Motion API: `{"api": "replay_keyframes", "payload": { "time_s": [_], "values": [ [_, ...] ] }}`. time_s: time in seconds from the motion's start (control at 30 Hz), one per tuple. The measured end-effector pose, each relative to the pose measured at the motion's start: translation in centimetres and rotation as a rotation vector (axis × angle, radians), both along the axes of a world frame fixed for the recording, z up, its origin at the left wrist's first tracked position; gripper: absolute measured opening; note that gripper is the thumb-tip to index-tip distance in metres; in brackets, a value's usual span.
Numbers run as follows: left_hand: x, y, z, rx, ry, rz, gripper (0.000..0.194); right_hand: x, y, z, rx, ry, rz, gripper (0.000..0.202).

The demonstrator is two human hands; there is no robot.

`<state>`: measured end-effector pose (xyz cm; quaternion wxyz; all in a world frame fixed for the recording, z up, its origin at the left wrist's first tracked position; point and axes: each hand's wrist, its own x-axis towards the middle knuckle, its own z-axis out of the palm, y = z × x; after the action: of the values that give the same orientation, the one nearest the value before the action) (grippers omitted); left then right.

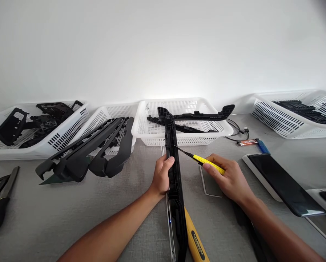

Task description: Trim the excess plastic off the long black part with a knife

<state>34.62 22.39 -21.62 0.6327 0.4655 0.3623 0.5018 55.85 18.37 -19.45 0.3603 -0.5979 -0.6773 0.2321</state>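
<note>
My left hand is closed around a long black plastic trim piece, thumb on its ribbed face. The piece stands lengthwise before me, its far end overlapping the middle basket. In my right hand is a yellow-handled craft knife with a thin dark blade. Its tip touches or lies very near the trim piece's edge, just above my left thumb. Behind, more black trim pieces lie in the white middle basket.
Several dark trim pieces lean on a basket at left. Other white baskets hold black parts on the left and right. A phone, a cable, a yellow tool handle and a black-and-yellow handled tool lie about.
</note>
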Motion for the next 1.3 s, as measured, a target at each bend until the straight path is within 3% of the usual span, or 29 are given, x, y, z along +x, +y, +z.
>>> {"api": "replay_keyframes", "payload": {
  "time_s": [0.17, 0.3, 0.43, 0.6, 0.7, 0.97, 1.13, 1.3],
  "values": [
    [-0.1, 0.0, -0.3, -0.006, -0.009, -0.014, 0.048, 0.1, 0.0, 0.0, -0.033, -0.002, 0.045, 0.052],
    [-0.1, 0.0, -0.4, -0.007, -0.020, -0.016, 0.050, 0.1, 0.1, 0.0, -0.006, 0.011, -0.028, 0.053],
    [-0.1, 0.0, -0.4, -0.032, -0.027, -0.015, 0.049, 0.2, 0.1, 0.2, -0.023, -0.001, 0.034, 0.051],
    [-0.1, 0.0, -0.7, -0.092, -0.037, 0.012, 0.049, 0.4, 0.1, 0.3, 0.010, -0.001, -0.027, 0.052],
    [-0.1, 0.1, -0.8, -0.124, -0.041, 0.036, 0.050, 0.3, 0.1, 0.1, -0.004, -0.015, 0.033, 0.051],
    [0.1, -0.1, 0.0, -0.217, -0.004, 0.088, 0.050, 0.2, -0.1, 0.1, 0.007, 0.020, 0.051, 0.051],
    [0.3, -0.2, 0.6, -0.166, 0.023, 0.124, 0.051, 0.0, -0.3, 0.1, -0.026, 0.064, 0.169, 0.050],
    [0.3, -0.2, 0.7, -0.098, 0.052, 0.096, 0.055, 0.1, -0.3, 0.3, -0.021, 0.055, 0.143, 0.053]
  ]
}}
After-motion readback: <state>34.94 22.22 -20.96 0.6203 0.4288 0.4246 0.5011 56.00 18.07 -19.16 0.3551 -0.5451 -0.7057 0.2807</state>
